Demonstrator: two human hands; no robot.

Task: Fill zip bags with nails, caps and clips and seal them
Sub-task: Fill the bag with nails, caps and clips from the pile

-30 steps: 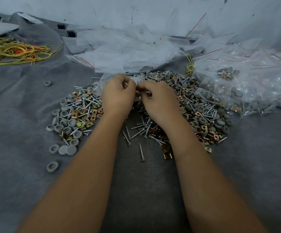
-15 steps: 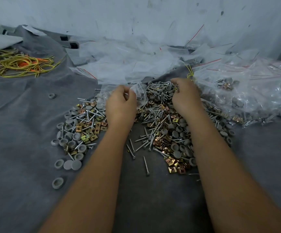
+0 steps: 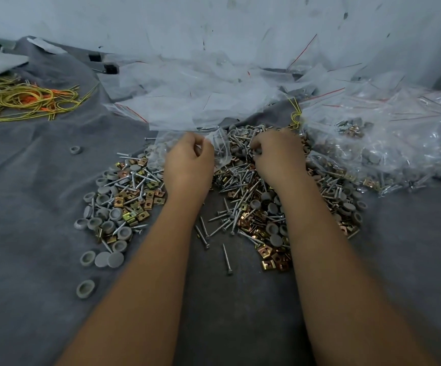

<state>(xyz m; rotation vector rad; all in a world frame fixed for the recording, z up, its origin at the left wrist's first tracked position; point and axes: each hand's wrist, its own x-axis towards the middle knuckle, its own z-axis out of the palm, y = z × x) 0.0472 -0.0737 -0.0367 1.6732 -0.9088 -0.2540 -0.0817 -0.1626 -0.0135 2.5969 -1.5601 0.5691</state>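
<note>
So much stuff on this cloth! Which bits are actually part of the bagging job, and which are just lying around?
Part of the job:
zip bag in left hand
right hand picking in the pile
nails
grey caps
brass clips
empty bags
filled bags

Lying about:
yellow cords

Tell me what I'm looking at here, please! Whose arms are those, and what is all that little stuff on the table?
There is no machine. A person wears a camera on their head, so you look down along their own two arms.

The left hand holds a small clear zip bag in its grip. The right hand has its fingers curled in the heap, seemingly picking up pieces, though I can't tell which.

On the grey cloth lies a big mix of silver nails, round grey caps and golden square clips.

Behind are empty bags, to the right filled bags, and far left some yellow and orange cords.
</note>
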